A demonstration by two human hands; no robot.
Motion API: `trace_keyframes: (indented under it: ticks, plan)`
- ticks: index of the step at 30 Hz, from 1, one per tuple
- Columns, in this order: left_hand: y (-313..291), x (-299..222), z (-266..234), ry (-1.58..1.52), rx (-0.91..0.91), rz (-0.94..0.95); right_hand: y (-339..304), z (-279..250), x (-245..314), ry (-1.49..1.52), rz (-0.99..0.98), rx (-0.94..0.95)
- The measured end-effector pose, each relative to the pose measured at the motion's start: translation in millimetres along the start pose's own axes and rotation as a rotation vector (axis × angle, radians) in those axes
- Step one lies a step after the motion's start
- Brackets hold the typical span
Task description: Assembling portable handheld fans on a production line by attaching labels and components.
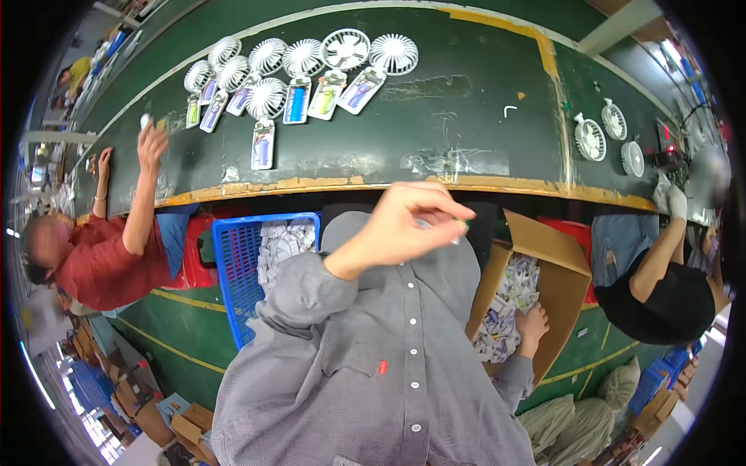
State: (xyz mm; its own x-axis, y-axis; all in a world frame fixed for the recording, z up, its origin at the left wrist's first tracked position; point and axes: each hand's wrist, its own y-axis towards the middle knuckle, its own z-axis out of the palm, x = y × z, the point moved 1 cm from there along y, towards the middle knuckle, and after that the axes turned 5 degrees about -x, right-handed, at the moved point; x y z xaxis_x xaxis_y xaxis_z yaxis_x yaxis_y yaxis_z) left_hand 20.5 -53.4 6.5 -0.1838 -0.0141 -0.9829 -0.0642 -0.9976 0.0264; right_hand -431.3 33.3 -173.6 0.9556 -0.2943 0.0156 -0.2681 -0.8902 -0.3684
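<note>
One small, blurred piece (pixel 466 224) sits in the left hand's (pixel 398 229) closed pinch, likely for control; whether the right hand (pixel 532 325), half-curled on white packets (pixel 497 330), grips any, I cannot tell. Their cardboard box (pixel 567 291) stands close, presumably for reach; fans (pixel 393 54) lie on the surface (pixel 497 85) beyond.

8 fans (pixel 395 54) on bench (pixel 342 147) at left, 3 right, packets (pixel 505 314) in carton (pixel 566 299)
</note>
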Motion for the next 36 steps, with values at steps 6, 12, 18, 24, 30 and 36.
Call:
trace_keyframes:
  ticks: [6,12,18,24,30,36]
  plan:
    - [0.2,1.1,50.9,-0.086,0.159,-0.013,-68.7,-87.3,188.7,1.027,-0.543,-0.227]
    - [25.2,-5.8,35.5,0.057,0.001,0.085,-46.3,-93.3,246.6,1.634,-0.381,0.028]
    - [82.2,25.4,-109.4,1.545,-0.448,0.376,-6.1,-118.3,234.6,2.268,-0.298,0.792]
    - [64.3,51.7,-52.6,1.766,-0.222,0.317,20.7,-127.5,214.7,2.513,-0.461,1.173]
    - [95.6,49.8,-43.6,1.592,-0.027,0.521,58.6,-137.1,209.0,2.075,-0.441,0.726]
    - [111.4,49.5,-56.7,1.530,0.026,0.449,131.5,-162.8,210.2,1.251,-0.137,-0.035]
